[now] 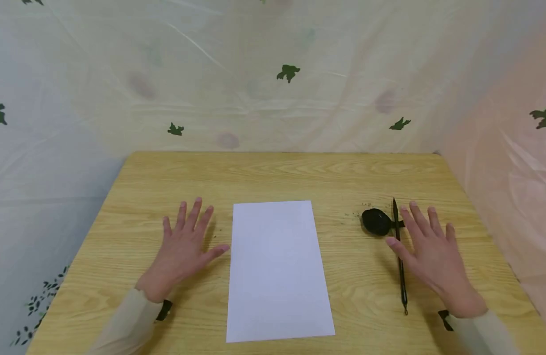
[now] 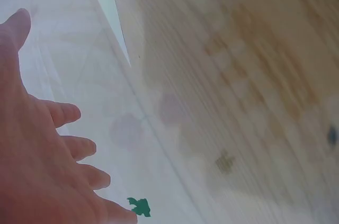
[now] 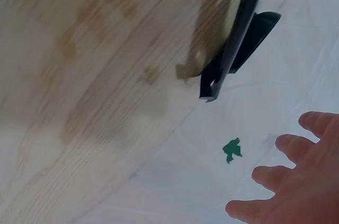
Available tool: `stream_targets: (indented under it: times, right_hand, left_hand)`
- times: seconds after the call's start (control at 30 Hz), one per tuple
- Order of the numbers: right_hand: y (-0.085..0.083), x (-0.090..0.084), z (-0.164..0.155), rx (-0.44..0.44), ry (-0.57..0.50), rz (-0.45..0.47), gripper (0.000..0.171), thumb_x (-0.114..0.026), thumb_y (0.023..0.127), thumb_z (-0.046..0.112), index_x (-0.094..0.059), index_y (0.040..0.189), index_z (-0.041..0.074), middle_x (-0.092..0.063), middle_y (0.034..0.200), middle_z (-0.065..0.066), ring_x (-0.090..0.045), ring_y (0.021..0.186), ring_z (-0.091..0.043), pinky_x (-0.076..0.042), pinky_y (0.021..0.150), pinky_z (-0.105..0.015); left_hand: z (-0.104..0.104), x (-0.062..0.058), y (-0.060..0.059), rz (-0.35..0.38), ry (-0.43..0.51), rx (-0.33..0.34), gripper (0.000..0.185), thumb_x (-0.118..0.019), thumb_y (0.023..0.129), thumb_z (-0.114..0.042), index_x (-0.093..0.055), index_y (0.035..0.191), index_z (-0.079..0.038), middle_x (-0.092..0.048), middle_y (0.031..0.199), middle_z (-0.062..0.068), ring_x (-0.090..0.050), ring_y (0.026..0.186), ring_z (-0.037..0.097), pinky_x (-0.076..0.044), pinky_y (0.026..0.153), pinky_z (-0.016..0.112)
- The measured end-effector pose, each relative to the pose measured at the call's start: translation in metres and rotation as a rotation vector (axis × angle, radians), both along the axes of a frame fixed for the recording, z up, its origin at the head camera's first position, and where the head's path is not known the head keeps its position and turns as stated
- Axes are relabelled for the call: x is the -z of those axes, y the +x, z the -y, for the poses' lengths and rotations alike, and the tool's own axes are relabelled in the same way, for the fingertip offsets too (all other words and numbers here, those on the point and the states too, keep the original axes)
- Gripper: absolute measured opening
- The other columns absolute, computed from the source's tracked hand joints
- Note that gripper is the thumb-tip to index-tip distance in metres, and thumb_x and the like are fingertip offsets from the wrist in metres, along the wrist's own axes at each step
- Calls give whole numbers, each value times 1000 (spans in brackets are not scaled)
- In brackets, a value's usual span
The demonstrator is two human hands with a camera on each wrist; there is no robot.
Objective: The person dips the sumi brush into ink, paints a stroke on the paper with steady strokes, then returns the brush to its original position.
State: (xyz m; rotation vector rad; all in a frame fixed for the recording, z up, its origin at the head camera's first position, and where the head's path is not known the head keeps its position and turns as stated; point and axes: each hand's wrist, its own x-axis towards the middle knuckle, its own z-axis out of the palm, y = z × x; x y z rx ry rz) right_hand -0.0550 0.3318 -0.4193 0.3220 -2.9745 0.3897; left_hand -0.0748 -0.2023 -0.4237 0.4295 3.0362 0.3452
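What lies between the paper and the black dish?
Just the wooden table, with a few small dark specks close to the black dish; the head view shows this.

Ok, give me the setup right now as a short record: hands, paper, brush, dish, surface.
Left hand: fingers spread, left of the paper, holding nothing
Right hand: fingers spread, by the brush, holding nothing
Paper: one white sheet, blank, between the hands
Brush: black, lying across the dish's handle, tip pointing away from the person
Dish: black, right of the paper
Surface: wooden table
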Motion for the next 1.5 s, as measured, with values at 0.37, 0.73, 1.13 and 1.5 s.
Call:
stream_targets:
  times: [0.37, 0.73, 1.13, 1.5]
  right_hand:
    - [7, 0, 31, -62, -16, -37, 81, -58, 103, 51, -24, 166, 13, -22, 169, -19, -11, 155, -50, -7, 113, -80]
    - [13, -1, 67, -146, -40, -33, 78, -59, 103, 49, -27, 165, 15, -20, 172, -9, -9, 158, -41, -11, 116, -76]
    - [18, 0, 86, -193, -12, -27, 79, -58, 101, 56, -34, 163, 14, -29, 169, -12, -21, 153, -47, -17, 115, -76]
    - [26, 0, 73, -174, 23, -39, 77, -59, 102, 54, -35, 162, 12, -26, 170, -11, -19, 154, -47, -14, 118, -72]
  left_hand:
    - [-18, -4, 3, 4, 24, 72, 100, -63, 92, -68, -28, 164, -7, -9, 173, 18, -1, 156, 48, -5, 113, 80]
    - [-36, 2, 8, 35, 15, 148, 102, -65, 88, -72, -32, 163, -12, -14, 172, 14, -6, 157, 44, -9, 116, 76]
    - [-48, 6, 7, 139, -46, 256, 101, -68, 86, -72, -38, 161, -13, -21, 171, 15, -10, 156, 47, -12, 115, 77]
    - [-49, 9, -4, 224, -57, 286, 97, -70, 88, -67, -35, 163, -15, -14, 172, 14, -9, 156, 46, -14, 115, 77]
